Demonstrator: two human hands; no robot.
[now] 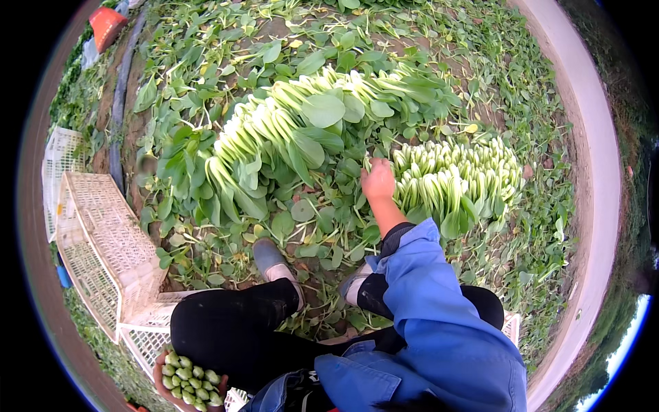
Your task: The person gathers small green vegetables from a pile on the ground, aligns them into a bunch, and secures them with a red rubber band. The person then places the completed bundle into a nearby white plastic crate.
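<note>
My left hand (163, 380), low at the left beside my knee, is wrapped round a bunch of bok choy (189, 384) with its pale stem ends facing up. My right hand (379, 182) reaches forward to the left edge of a block of bok choy (456, 175), packed with stem ends up. Its fingers are curled in, with a bit of pale green stalk showing at them; most of what they hold is hidden. Ahead and to the left, a long curved row of bok choy (274, 123) lies on its side, leaves toward me.
White plastic crates (103, 226) stand at my left, and I sit on a similar crate (147, 340). Loose leaves cover the soil. A dark hose (123, 89) runs along the left, near an orange container (106, 27). A pale path (600, 151) curves along the right.
</note>
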